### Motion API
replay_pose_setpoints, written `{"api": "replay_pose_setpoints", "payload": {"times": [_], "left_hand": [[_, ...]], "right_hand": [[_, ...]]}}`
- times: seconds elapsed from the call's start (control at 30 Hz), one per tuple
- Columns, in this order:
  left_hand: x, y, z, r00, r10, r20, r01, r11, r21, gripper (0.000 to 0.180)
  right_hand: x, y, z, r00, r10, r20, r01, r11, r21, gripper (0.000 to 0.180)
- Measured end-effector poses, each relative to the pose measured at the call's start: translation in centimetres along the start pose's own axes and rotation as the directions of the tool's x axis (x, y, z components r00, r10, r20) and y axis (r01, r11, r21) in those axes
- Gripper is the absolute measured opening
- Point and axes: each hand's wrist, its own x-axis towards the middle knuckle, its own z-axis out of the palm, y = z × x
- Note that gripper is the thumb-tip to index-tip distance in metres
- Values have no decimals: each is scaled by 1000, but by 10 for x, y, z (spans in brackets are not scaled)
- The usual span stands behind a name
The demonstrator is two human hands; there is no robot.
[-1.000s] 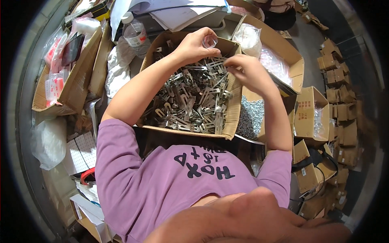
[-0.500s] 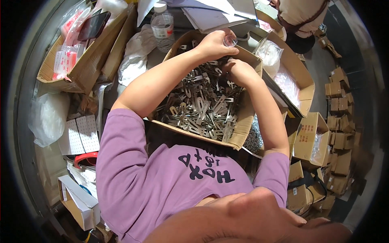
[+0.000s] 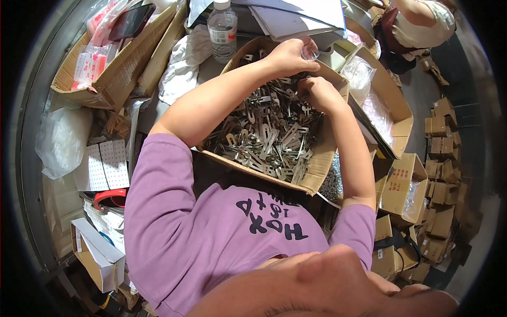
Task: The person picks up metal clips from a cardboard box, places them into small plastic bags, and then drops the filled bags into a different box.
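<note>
Left hand (image 3: 292,58) pinches a clear cup (image 3: 310,51) above the box (image 3: 323,161); right hand (image 3: 321,95) curls over the clips (image 3: 266,134), its hold impossible to tell.

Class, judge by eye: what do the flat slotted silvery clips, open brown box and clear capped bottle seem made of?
Flat slotted silvery clips: probably metal, shiny, given bright glints. Open brown box: apparently cardboard, matt, dull tan walls. Clear capped bottle: likely plastic, glossy, transparent.
</note>
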Motion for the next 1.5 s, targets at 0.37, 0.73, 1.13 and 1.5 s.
{"api": "replay_pose_setpoints", "payload": {"times": [0.37, 0.73, 1.13, 1.5], "left_hand": [[1, -7, 0, 1000, 12, -7, -12, 999, 46, 53], [0, -7, -2, 999, 45, -5, -44, 990, 131, 48], [-13, 5, 4, 957, -198, 212, 91, 900, 426, 33], [-25, -8, 31, 938, -129, 321, -111, 766, 634, 24]], "right_hand": [[-4, -2, -2, 993, 83, -80, -93, 987, -134, 22], [-5, 4, -1, 987, -36, -154, 19, 994, -108, 22], [-9, 7, -15, 736, 389, -554, 57, 779, 624, 16], [-8, 14, -12, 675, 392, -625, 211, 709, 673, 18]]}}
